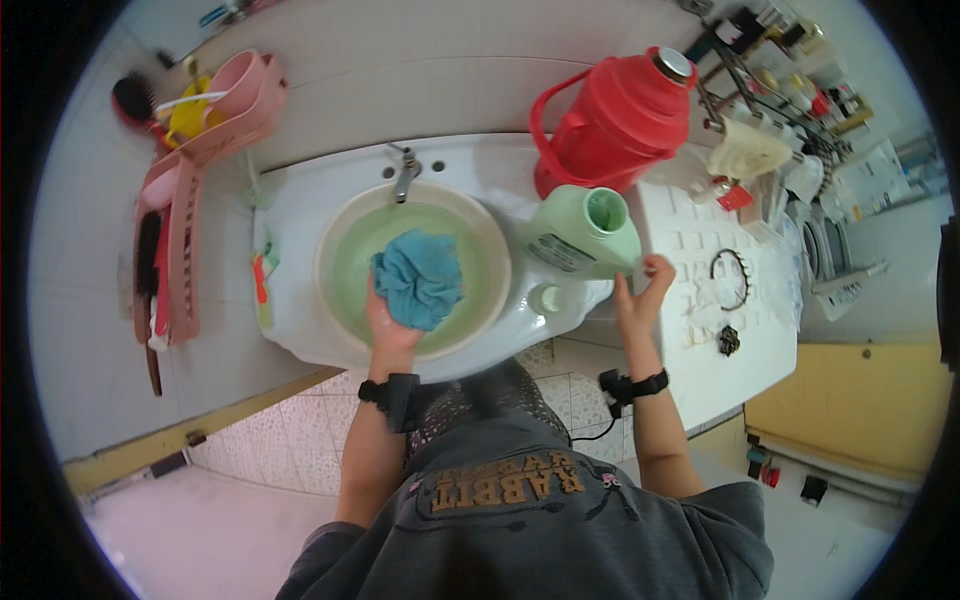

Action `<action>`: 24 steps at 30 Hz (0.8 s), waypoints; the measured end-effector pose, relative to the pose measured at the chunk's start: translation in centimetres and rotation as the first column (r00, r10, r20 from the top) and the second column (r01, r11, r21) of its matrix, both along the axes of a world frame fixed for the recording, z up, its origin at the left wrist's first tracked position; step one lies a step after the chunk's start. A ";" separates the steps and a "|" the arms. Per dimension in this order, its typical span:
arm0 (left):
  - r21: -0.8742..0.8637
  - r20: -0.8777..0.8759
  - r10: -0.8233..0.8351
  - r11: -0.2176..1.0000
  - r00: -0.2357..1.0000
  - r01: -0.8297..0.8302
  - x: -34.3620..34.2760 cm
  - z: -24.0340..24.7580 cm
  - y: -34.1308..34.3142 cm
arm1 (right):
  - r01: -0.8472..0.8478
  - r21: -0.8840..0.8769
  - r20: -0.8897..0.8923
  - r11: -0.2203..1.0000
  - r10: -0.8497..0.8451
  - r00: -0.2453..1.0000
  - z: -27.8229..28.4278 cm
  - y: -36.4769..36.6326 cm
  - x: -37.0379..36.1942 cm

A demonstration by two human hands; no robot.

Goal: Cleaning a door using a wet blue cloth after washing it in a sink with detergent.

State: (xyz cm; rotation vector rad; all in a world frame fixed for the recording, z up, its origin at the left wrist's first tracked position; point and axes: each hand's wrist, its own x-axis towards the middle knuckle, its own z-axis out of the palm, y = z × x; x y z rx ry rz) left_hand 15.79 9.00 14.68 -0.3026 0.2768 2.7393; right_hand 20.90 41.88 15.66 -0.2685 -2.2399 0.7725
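Observation:
A crumpled blue cloth [418, 280] lies over the palm and fingers of my left hand [393, 325], which holds it from below above a round basin [330, 300] of greenish water. The cloth hides most of those fingers. To the right, a light green plastic jug [580, 235] stands uncapped on the sink's rim, its mouth facing up. My right hand [643, 300] is beside the jug's lower right side, thumb and fingers apart, with nothing seen in it. Whether its fingertips touch the jug I cannot tell. A pale green cap [545, 298] sits on the rim below the jug.
Behind the basin is a metal faucet [405, 175]. A red thermos flask [620, 120] stands behind the jug. On the white counter at right lie a black hair band [743, 278] and a dark hair tie [729, 341]. An orange-handled brush [262, 283] rests on the sink's left; pink baskets [185, 250] hang beyond.

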 end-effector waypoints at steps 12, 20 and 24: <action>0.062 -0.046 0.132 0.990 0.990 -0.129 1.0 1.0 -0.6 | -0.251 -0.512 0.333 0.822 0.459 0.824 -1.4 3.1 -3.8; 0.173 0.024 0.240 0.955 0.970 -0.241 0.7 -0.3 -1.5 | -0.425 -0.278 0.430 0.862 0.507 0.747 6.1 -0.1 -5.5; 0.197 0.018 0.184 0.963 0.983 -0.184 0.1 -0.5 -1.4 | -0.541 -0.154 0.608 0.827 0.511 0.607 9.9 -2.6 -6.7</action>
